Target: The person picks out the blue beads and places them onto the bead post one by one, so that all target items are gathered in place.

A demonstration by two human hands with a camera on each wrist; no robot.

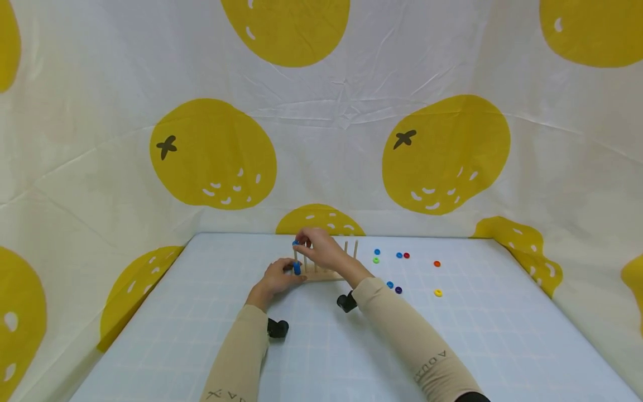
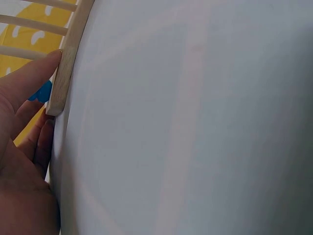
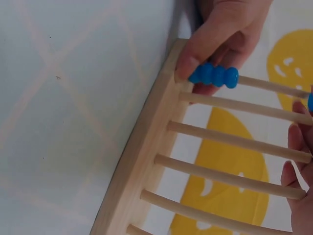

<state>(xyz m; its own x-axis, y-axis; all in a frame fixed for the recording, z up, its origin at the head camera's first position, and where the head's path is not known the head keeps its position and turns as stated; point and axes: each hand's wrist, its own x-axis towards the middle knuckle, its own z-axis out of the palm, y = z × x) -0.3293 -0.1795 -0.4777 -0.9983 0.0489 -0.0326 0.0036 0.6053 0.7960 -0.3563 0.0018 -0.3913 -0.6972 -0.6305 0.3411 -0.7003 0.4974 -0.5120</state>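
Observation:
A wooden peg stand with several upright dowels stands toward the far side of the table. My left hand grips the left end of its base, thumb on the front face and fingers behind. Stacked low on the leftmost peg are several blue beads, close beside the left thumb. At the top of that same peg, my right hand pinches another blue bead between thumb and fingertips. Only an edge of this bead shows in the right wrist view. The right hand hides some of the other pegs in the head view.
Right of the stand lie loose beads: blue, green, red, orange, purple, yellow and further blue ones. A white cloth with yellow fruit prints hangs behind the table.

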